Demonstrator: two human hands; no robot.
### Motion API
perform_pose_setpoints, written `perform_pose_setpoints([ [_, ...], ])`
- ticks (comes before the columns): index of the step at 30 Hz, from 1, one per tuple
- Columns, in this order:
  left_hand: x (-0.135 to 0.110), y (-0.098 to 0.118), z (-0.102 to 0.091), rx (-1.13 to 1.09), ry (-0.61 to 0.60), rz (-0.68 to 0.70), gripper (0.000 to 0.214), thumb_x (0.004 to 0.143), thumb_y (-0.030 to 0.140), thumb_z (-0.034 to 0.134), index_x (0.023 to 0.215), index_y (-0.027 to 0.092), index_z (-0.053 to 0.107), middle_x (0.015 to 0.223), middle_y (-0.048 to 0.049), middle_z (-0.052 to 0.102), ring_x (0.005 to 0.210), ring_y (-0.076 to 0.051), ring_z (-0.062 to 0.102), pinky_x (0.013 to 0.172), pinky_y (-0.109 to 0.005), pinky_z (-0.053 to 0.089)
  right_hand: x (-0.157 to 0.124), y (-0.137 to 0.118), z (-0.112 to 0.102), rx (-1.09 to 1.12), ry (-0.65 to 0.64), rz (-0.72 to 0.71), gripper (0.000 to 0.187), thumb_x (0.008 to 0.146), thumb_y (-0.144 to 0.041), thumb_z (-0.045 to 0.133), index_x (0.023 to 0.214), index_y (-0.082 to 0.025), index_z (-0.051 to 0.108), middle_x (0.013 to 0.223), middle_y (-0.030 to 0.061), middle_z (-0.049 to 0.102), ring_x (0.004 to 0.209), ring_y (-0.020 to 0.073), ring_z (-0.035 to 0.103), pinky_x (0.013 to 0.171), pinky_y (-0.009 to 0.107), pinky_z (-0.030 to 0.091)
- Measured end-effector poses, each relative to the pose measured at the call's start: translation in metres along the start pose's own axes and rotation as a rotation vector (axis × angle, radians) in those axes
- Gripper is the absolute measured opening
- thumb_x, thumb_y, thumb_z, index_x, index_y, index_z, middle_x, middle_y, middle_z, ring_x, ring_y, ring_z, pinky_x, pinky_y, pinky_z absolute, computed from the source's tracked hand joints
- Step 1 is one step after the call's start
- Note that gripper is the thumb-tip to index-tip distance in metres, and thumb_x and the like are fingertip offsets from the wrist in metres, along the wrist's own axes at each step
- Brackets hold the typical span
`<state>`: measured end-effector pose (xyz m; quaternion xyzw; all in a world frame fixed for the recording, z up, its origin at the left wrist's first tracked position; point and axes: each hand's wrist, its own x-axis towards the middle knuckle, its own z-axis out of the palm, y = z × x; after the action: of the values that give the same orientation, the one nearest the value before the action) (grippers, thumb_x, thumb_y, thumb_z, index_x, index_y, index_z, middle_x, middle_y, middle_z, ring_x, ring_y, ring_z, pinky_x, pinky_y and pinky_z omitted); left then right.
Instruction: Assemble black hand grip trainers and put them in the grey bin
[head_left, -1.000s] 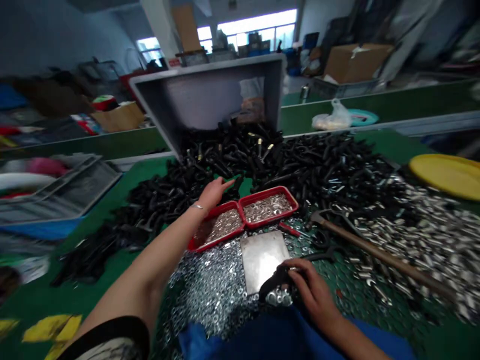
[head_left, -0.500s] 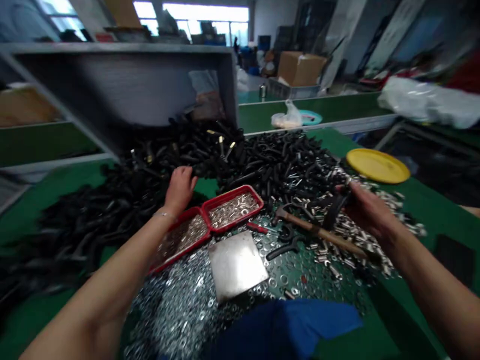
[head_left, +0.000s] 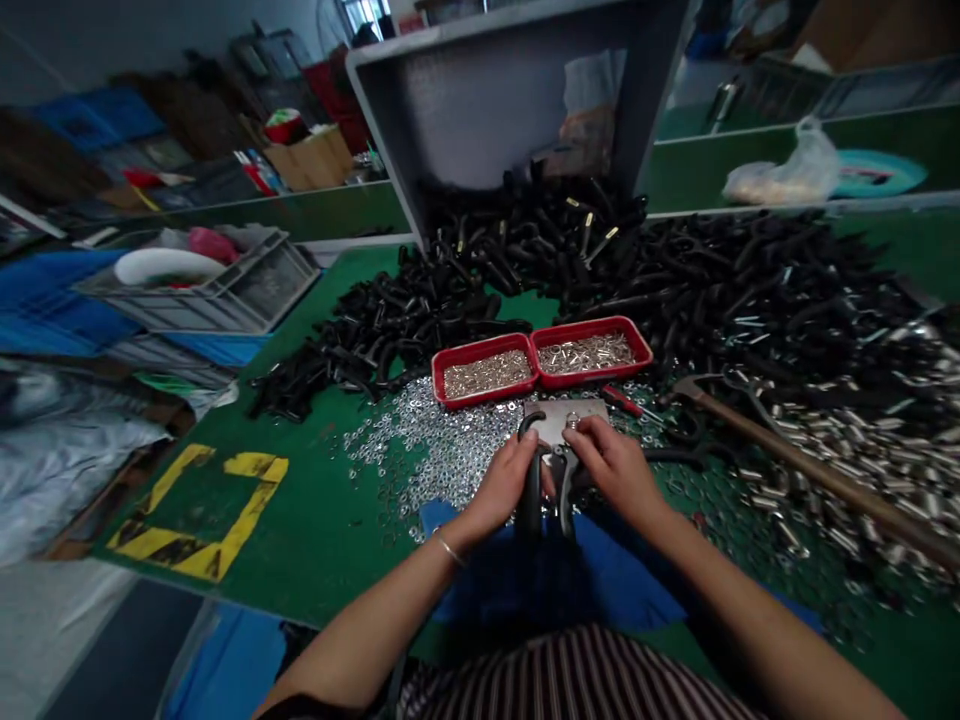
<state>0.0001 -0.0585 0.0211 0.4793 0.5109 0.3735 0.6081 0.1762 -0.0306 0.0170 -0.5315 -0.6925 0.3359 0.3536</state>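
My left hand (head_left: 504, 480) is closed around a black pruning-shears half (head_left: 531, 495), its hooked end pointing up and its handle toward my body. Beside it, my right hand (head_left: 611, 470) has its fingers closed at a second, partly silver shears half (head_left: 568, 495). A small coiled metal piece (head_left: 572, 420) shows by the right fingertips; whether they grip it, I cannot tell. Both hands are over the near edge of a flat metal plate (head_left: 551, 418). Beyond them stand two red trays (head_left: 484, 400) of small metal parts.
A wooden-handled hammer (head_left: 795, 445) and a red screwdriver (head_left: 622, 402) lie to the right. Silver washers (head_left: 450, 450) spread left of the plate. Black handles (head_left: 480, 270) pile before a tilted grey bin (head_left: 386, 130). Metal sleeves (head_left: 847, 450) heap at right; yellow tape (head_left: 259, 490) marks the left.
The view has turned left. My left hand has come back from the black pile, and my right hand has brought a black part in from the right; both now meet over the plate.
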Motion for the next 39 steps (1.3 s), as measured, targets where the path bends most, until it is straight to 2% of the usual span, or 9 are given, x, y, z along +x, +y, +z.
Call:
perform_pose_setpoints([
  [2,-0.005,-0.002,0.001,0.062,-0.014,0.016,0.062,0.099,0.068,0.033,0.075,0.018,0.059,0.054,-0.0012,0.06,0.05,-0.015,0.057,0.058,-0.027,0.048,-0.008,-0.005,-0.002,-0.046,-0.025,-0.025,0.026,0.098,-0.045,0.05,0.089,-0.022,0.058,0.075,0.0022,0.063,0.068,0.019,0.06,0.066,0.03,0.04],
  [10,-0.007,-0.007,0.009,0.215,-0.093,0.099,0.068,0.103,0.062,0.023,0.061,0.02,0.055,0.049,-0.0012,0.057,0.052,-0.016,0.058,0.067,-0.029,0.048,-0.018,-0.003,-0.006,-0.116,-0.109,-0.095,0.021,0.099,-0.041,0.049,0.088,-0.023,0.052,0.072,0.0014,0.062,0.064,0.0188,0.06,0.063,0.028,0.039],
  [15,-0.003,-0.004,0.016,0.317,-0.028,0.14,0.05,0.105,0.055,0.027,0.084,0.02,0.056,0.052,0.0024,0.057,0.054,-0.018,0.061,0.068,-0.031,0.049,-0.023,0.003,-0.003,0.003,-0.036,-0.053,0.024,0.1,-0.042,0.047,0.085,-0.023,0.049,0.068,-0.0012,0.056,0.06,0.0163,0.053,0.059,0.027,0.037],
  [18,-0.001,-0.006,0.017,0.462,0.053,0.166,0.045,0.105,0.052,0.028,0.099,0.019,0.058,0.072,-0.0034,0.068,0.072,-0.022,0.068,0.075,-0.034,0.052,-0.025,0.003,-0.004,0.061,-0.025,-0.002,0.028,0.101,-0.044,0.046,0.083,-0.023,0.049,0.067,-0.0024,0.053,0.06,0.0153,0.05,0.059,0.027,0.037],
  [22,-0.001,-0.007,0.012,0.735,0.119,0.197,0.045,0.105,0.051,0.027,0.113,0.017,0.055,0.1,-0.0127,0.071,0.099,-0.028,0.069,0.088,-0.04,0.052,-0.023,0.0,-0.012,0.122,-0.11,0.012,0.032,0.102,-0.048,0.045,0.084,-0.022,0.051,0.072,-0.0017,0.054,0.067,0.0151,0.051,0.064,0.028,0.039],
  [25,-0.007,-0.003,0.006,0.857,0.026,0.251,0.046,0.105,0.05,0.027,0.122,0.015,0.052,0.11,-0.0162,0.07,0.107,-0.03,0.068,0.094,-0.043,0.051,-0.025,-0.003,-0.02,0.217,-0.251,0.018,0.034,0.102,-0.052,0.044,0.09,-0.021,0.054,0.081,0.0004,0.059,0.075,0.0156,0.055,0.069,0.028,0.044],
  [29,-0.023,0.003,-0.002,0.885,-0.203,0.267,0.048,0.105,0.05,0.028,0.134,0.015,0.046,0.12,-0.0168,0.068,0.107,-0.029,0.069,0.092,-0.043,0.054,-0.036,-0.012,-0.027,0.332,-0.478,0.085,0.036,0.103,-0.053,0.041,0.105,-0.021,0.058,0.089,0.0023,0.064,0.074,0.0149,0.058,0.068,0.029,0.049],
  [34,-0.041,0.019,-0.003,0.901,-0.329,0.284,0.057,0.103,0.057,0.032,0.13,0.01,0.051,0.11,-0.0197,0.07,0.098,-0.03,0.071,0.083,-0.041,0.056,-0.053,-0.032,-0.038,0.165,-0.443,-0.035,0.029,0.103,-0.045,0.041,0.103,-0.023,0.06,0.102,0.0068,0.067,0.097,0.0206,0.064,0.088,0.035,0.054],
  [39,-0.037,0.035,0.001,0.875,-0.411,0.285,0.06,0.098,0.063,0.042,0.132,0.015,0.052,0.109,-0.0174,0.072,0.095,-0.029,0.071,0.082,-0.039,0.055,-0.061,-0.037,-0.044,0.071,-0.417,-0.054,0.028,0.103,-0.042,0.039,0.108,-0.023,0.058,0.106,0.0092,0.069,0.099,0.0216,0.066,0.088,0.036,0.055],
])
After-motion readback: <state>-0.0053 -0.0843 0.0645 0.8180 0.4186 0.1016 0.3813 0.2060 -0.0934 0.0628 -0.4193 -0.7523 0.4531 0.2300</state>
